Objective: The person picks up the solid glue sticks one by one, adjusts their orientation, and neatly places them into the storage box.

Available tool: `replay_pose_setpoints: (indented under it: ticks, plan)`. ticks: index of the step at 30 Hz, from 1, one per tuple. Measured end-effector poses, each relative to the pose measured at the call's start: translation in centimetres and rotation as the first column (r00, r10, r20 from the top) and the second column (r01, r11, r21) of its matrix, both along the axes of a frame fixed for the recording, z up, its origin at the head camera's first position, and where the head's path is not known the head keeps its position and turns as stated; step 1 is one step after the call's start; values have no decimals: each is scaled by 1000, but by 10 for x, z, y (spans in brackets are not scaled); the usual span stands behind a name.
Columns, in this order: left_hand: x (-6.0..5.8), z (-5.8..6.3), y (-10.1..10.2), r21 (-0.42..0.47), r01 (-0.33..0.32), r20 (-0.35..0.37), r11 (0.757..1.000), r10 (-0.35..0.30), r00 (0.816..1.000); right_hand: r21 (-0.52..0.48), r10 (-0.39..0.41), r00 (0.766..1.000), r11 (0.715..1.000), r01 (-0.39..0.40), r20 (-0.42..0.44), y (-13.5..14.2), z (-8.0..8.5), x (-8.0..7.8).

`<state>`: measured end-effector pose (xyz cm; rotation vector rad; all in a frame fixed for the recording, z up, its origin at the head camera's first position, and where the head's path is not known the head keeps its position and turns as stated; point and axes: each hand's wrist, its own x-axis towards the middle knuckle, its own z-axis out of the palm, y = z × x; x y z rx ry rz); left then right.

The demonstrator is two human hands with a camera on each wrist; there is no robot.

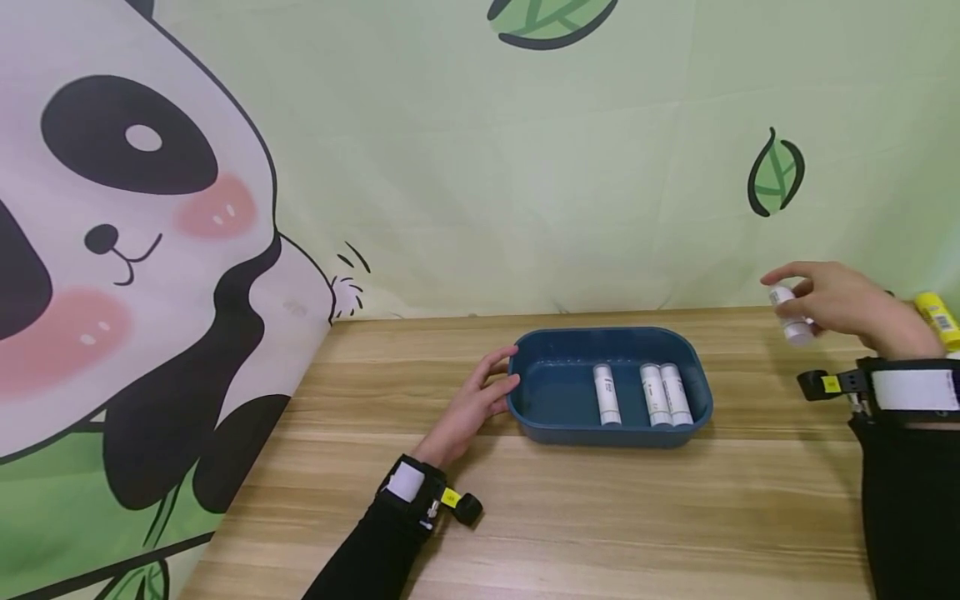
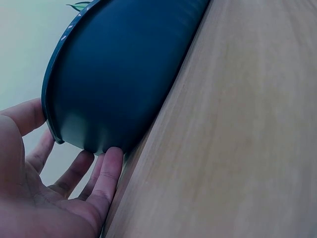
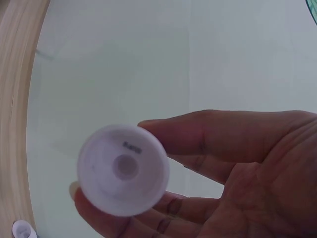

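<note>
A dark blue tray (image 1: 600, 436) sits on the wooden table, with several white glue sticks inside; one glue stick (image 1: 607, 395) lies apart from a pair (image 1: 666, 394) near the right end. My left hand (image 1: 474, 404) rests its fingertips against the tray's left end. In the left wrist view, extended fingers (image 2: 110, 171) touch the outer wall of the tray (image 2: 114, 74). Off to the right, my right hand (image 1: 843, 302) holds another white glue stick (image 1: 792, 317) above the table. The right wrist view shows its round, hollowed end (image 3: 111, 191) between thumb and fingers.
A yellow glue stick (image 1: 937, 319) is at the far right, behind my right wrist. Behind the table (image 1: 645, 508) hangs a pale green backdrop (image 1: 562, 183) printed with a panda and leaves. A white tube end (image 3: 23, 230) shows at the right wrist view's lower left corner.
</note>
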<state>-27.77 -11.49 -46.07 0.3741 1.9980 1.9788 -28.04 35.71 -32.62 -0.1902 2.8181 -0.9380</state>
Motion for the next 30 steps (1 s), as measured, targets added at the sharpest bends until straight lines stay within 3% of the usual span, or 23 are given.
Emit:
replay_pose_setpoints:
  ticks: [30]
  plan:
    - [1,0,0,4,-7,3,1000,7,1000,-6,37,999,999,-37,-27,-25,10,5]
